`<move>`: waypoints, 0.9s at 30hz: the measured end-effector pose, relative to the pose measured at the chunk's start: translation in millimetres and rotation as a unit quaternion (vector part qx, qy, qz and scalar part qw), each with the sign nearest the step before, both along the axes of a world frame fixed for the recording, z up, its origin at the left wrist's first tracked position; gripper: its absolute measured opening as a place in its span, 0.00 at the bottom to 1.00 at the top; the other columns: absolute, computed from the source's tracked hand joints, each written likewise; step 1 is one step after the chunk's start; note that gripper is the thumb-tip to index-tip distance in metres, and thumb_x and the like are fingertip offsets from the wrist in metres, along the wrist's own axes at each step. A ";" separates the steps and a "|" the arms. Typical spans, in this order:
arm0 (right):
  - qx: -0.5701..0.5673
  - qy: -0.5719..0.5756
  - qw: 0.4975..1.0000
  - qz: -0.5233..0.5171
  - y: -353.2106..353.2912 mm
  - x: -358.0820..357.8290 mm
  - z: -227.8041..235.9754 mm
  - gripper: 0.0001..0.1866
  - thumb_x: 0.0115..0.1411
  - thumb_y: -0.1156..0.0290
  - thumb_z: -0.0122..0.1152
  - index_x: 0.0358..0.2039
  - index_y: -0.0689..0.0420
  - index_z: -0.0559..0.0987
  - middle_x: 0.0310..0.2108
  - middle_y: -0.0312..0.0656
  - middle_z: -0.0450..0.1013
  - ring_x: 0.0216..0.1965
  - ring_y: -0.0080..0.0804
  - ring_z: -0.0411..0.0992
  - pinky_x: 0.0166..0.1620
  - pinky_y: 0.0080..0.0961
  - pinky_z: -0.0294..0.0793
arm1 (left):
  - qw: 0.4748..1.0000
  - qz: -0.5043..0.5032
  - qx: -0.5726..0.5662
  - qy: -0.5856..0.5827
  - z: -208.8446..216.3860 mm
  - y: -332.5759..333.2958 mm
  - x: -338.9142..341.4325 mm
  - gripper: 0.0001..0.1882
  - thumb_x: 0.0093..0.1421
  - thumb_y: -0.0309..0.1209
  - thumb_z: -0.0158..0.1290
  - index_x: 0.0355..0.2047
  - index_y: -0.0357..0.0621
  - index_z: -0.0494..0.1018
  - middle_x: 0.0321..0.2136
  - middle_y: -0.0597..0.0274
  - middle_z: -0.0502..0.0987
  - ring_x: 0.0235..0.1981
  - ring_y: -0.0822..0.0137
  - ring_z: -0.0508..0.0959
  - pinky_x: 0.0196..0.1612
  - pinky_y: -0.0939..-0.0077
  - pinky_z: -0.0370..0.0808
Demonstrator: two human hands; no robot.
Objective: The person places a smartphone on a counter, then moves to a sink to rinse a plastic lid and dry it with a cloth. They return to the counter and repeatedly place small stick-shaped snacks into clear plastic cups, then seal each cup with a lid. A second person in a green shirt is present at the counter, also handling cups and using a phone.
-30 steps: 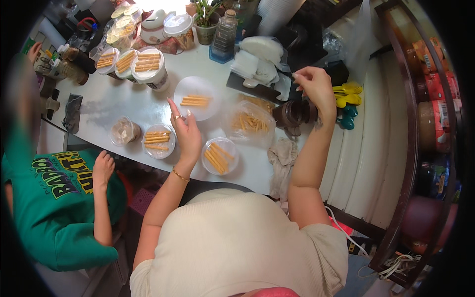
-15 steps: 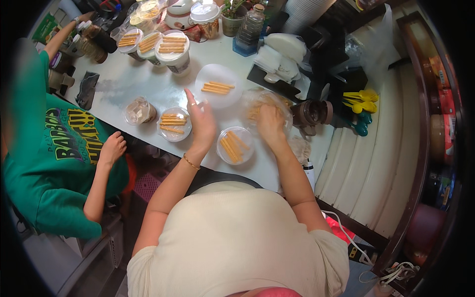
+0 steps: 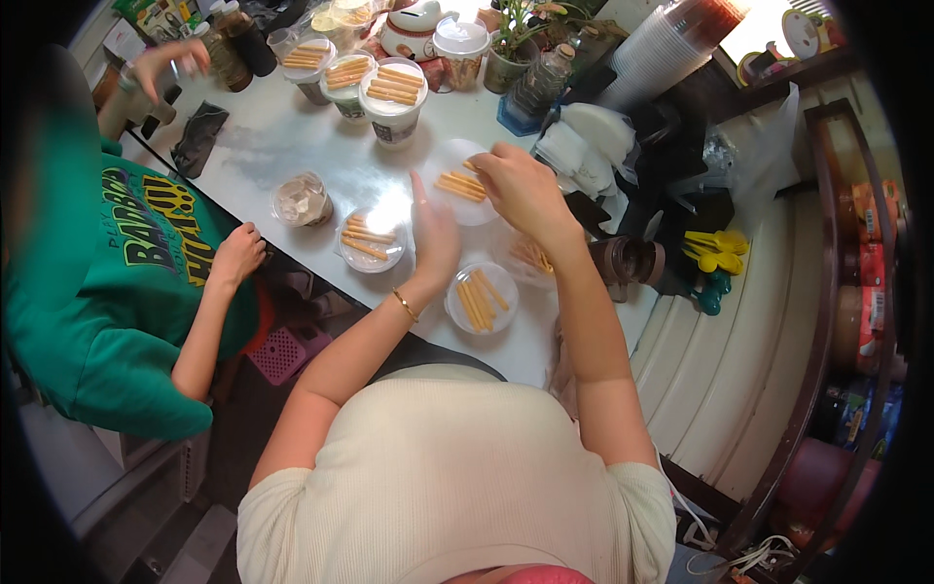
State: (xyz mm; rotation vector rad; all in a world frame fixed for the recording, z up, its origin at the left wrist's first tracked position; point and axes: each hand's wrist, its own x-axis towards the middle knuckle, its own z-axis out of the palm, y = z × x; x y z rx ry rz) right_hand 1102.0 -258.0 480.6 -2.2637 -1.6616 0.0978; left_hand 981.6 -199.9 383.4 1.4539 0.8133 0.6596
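My right hand (image 3: 523,187) pinches the end of a breadstick (image 3: 471,165) over a round white lid (image 3: 449,151). Several breadsticks (image 3: 459,186) lie side by side on this lid. To its left, my left hand (image 3: 436,232) is held up, blurred, with a finger stretched out and nothing visible in it. A round clear lid with breadsticks (image 3: 371,240) sits left of that hand. Another clear lid (image 3: 482,298) with breadsticks stands nearer me. Partly hidden behind my right forearm is a clear bag (image 3: 516,245) of breadsticks.
Cups topped with breadsticks (image 3: 393,102) stand at the back left. A cup (image 3: 303,200) is near the left table edge, beside a co-worker in a green top (image 3: 136,292). At right are a dark jar (image 3: 623,261), yellow spoons (image 3: 715,251) and stacked cups (image 3: 671,49).
My right hand has come out of the bag and moved left and away from me to the white lid, with a breadstick. The co-worker's far hand has moved. The view has shifted slightly.
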 end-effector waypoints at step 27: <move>-0.340 -0.179 0.865 0.324 205.7 -55.1 -123.1 0.41 0.46 0.61 0.67 0.60 0.44 0.60 0.52 0.54 0.60 0.53 0.51 0.65 0.44 0.38 0.77 | 0.994 0.047 0.075 -0.061 -42.5 10.5 4.3 0.20 0.54 0.19 0.41 0.49 0.30 0.59 0.42 0.38 0.63 0.43 0.45 0.64 0.48 0.56 0.62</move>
